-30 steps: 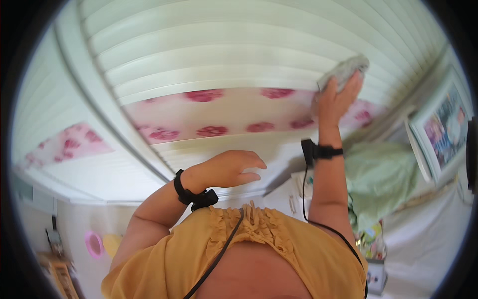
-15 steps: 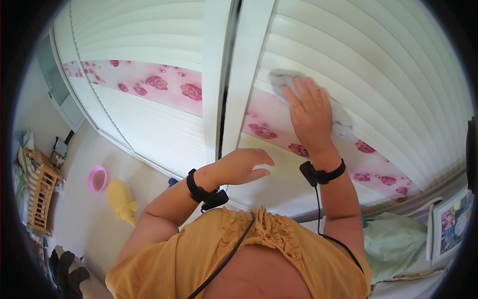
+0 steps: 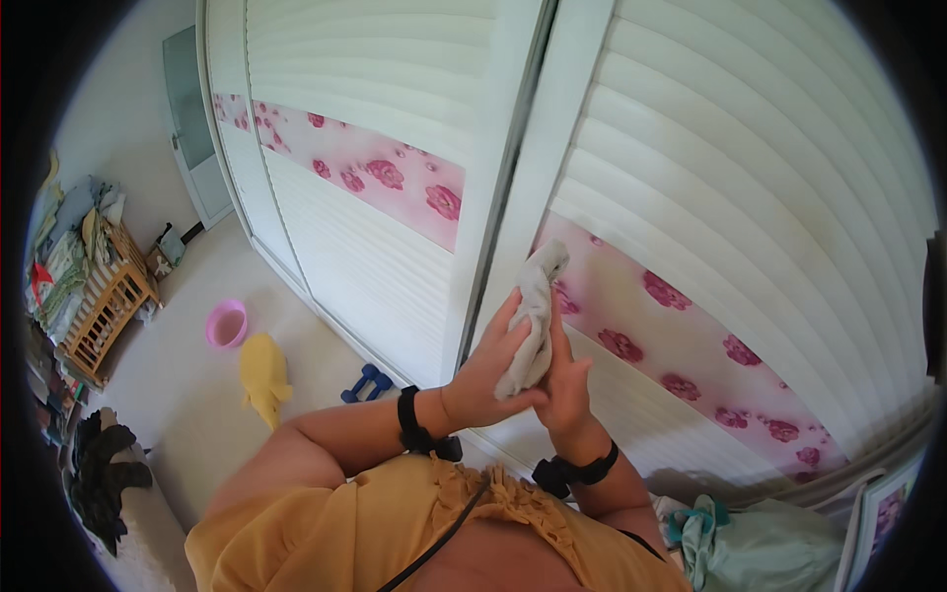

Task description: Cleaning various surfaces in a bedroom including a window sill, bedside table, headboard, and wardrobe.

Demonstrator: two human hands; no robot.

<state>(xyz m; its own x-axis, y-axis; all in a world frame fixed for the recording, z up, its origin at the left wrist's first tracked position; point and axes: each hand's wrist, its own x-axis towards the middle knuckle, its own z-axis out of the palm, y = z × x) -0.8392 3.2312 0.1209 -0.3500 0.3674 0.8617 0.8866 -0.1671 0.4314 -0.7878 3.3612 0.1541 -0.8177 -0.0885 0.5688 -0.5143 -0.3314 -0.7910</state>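
Observation:
A crumpled pale grey cloth (image 3: 534, 326) is held up between my two hands, in front of the wardrobe's sliding doors. My left hand (image 3: 485, 373) grips it from the left, thumb and fingers around its lower part. On the other side, my right hand (image 3: 569, 387) presses against the cloth with its fingers pointing upward along it. The cloth's top end sticks up past my fingertips. Behind my hands, the right white ribbed door (image 3: 710, 187) carries a pink floral band (image 3: 621, 344). Both hands are apart from the door, as far as I can tell.
On the floor to the left are a pink basin (image 3: 227, 324), a yellow plush toy (image 3: 263, 375) and blue dumbbells (image 3: 366, 383). Farther left stands a wooden crib (image 3: 113, 301) piled with cloth. Pale green fabric (image 3: 769, 543) and a framed picture (image 3: 883, 523) are at lower right.
My right hand has come off the door with the cloth, moving down and left. My left hand has joined it and now holds the cloth too. The view has shifted left.

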